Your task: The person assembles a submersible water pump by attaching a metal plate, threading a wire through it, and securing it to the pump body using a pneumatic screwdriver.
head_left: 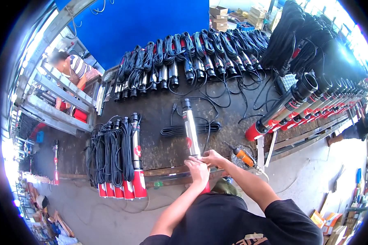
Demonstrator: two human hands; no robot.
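Observation:
A long silver submersible pump (191,130) with a black top end lies across the near edge of the bench, its red lower end by my body. My left hand (198,170) is wrapped over its lower part, just below the steel tube. Close against it, my right hand (212,158) has its fingers drawn together beside the pump; what they pinch is hidden. A black cable runs down toward these fingers from a tied coil of black cable (210,128), which lies under the pump.
Several pumps with coiled cables (117,159) lie left on the bench (159,153); a long row of pumps (208,67) lines its far side. Rightward are an orange power screwdriver (243,157) and slanted pumps (288,104). A person (75,69) sits far left.

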